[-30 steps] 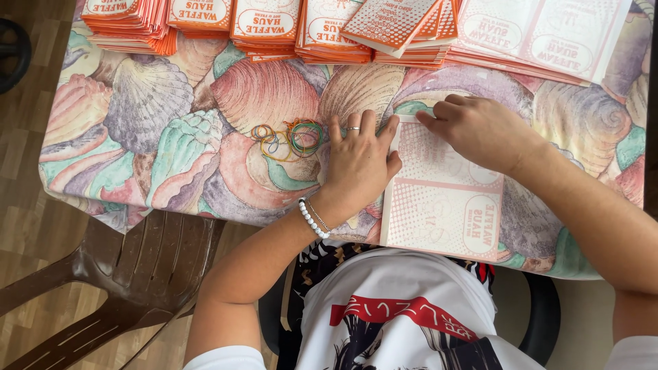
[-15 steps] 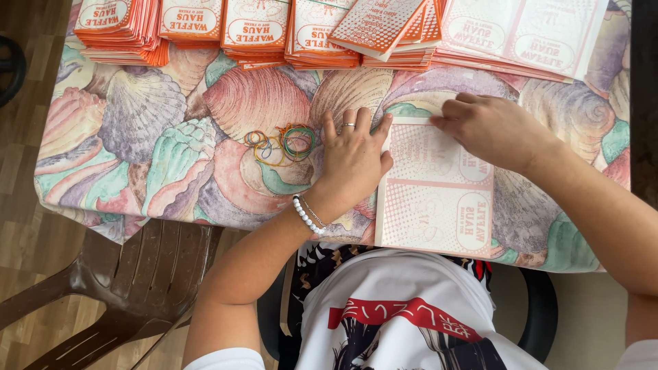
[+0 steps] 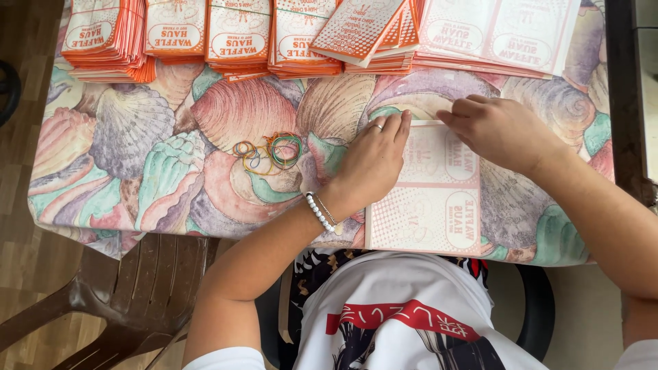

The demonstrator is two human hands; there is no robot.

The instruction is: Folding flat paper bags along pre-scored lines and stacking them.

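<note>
Both hands are working on a flat printed paper sheet (image 3: 425,199) that's lying right at the near edge of the table (image 3: 137,171), directly in front of the person, with its long axis running from the near edge away toward the stacks at the back. The left hand (image 3: 373,161) is lying flat, fingers together and stretched out, pressing down on the sheet's far left corner, with a ring on one finger and a white bead bracelet (image 3: 317,211) at the wrist. The right hand (image 3: 504,130) is curling its fingers down onto the sheet's far right corner, fingertips pointing left toward the other hand; I can't tell if it's actually pinching the paper edge or just pressing on it. So both hands are meeting at the far short edge, nearly touching each other, and the rest of the sheet is trailing back toward the person's body. Neither hand is really nearer, since each is sitting on its own corner. Just left of the left hand, a little pile of coloured rubber bands (image 3: 269,152) is sitting on the shell-pattern tablecloth, close but not touching. Along the far side, orange-and-white paper stacks (image 3: 240,34) are lining up in a row, and a wider stack of unfolded sheets (image 3: 500,34) is sitting just beyond the right hand. A brown plastic chair (image 3: 130,294) is standing off to the left below the table.
</note>
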